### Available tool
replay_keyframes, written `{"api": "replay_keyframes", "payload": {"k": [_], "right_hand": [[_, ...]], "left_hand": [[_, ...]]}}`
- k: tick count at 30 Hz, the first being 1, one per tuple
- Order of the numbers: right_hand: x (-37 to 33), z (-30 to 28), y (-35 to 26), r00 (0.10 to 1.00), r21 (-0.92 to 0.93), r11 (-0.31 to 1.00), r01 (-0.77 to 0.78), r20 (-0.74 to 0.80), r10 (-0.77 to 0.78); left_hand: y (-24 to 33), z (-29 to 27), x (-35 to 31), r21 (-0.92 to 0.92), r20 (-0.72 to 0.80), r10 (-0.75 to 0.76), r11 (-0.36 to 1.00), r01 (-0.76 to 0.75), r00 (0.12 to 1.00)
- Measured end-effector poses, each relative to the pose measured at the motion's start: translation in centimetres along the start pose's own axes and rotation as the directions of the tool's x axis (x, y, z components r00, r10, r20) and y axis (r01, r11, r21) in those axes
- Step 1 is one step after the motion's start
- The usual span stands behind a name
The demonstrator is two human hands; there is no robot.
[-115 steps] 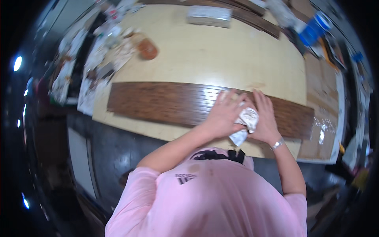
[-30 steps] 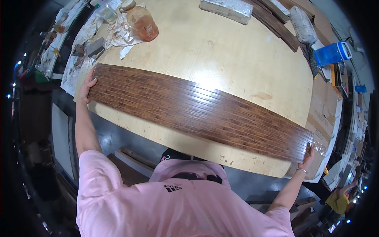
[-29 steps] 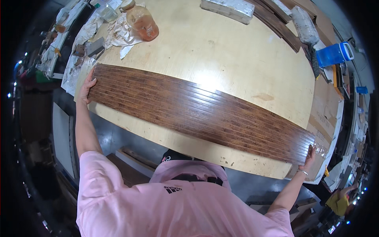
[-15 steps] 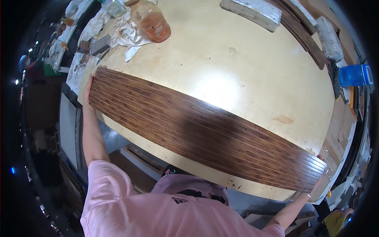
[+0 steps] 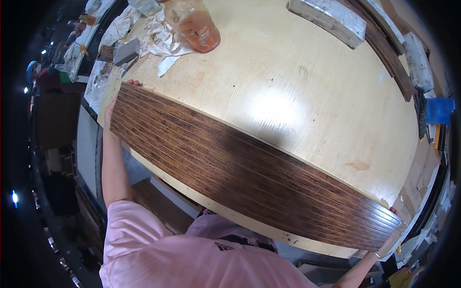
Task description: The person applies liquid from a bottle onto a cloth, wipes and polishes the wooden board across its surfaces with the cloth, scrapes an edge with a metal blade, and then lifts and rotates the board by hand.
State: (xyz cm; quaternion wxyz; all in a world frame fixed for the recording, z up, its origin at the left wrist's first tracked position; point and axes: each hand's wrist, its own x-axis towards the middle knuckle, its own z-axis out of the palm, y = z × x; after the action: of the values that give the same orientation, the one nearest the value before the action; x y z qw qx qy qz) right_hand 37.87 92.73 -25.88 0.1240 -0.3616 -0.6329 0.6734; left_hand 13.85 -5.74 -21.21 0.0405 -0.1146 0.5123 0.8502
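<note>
A long dark-brown wood-grain panel (image 5: 206, 158) with fine lengthwise grooves stretches across the near part of the table, over its front edge. My left hand (image 5: 111, 111) grips its left end, the fingertips curling past the far left corner. At the opposite end my right hand (image 5: 388, 245) holds the panel's short edge, with fingertips showing just beyond its upper corner. Much of both hands is hidden by the panel. A shadow falls over the middle of its glossy face.
The pale wooden table (image 5: 249, 62) carries a plastic jar of orange-brown liquid (image 5: 199, 31), crumpled white cloth (image 5: 158, 41) and a grey block (image 5: 127, 52) at far left. A wrapped block (image 5: 329, 21), dark wooden strips (image 5: 391, 60) and a blue container (image 5: 439, 110) lie along the right side.
The panel is still held at both ends and appears tilted slightly differently, its far edge now showing a pale rim. The whole view has shifted a little, moving the table items rightward.
</note>
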Motion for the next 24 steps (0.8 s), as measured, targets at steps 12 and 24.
{"api": "replay_keyframes", "payload": {"k": [12,24], "right_hand": [[-3.8,4.4,-11.1,0.848,-0.352,0.806,-0.477,0.057,0.527],[5.6,-7.5,-7.4,0.624,-0.629,0.516,-0.581,0.064,0.779]], "left_hand": [[8.1,0.4,-8.2,0.13,-0.579,-0.559,0.655,0.744,0.594],[4.8,-4.2,-13.8,0.115,-0.682,-0.634,0.399,0.909,0.365]]}}
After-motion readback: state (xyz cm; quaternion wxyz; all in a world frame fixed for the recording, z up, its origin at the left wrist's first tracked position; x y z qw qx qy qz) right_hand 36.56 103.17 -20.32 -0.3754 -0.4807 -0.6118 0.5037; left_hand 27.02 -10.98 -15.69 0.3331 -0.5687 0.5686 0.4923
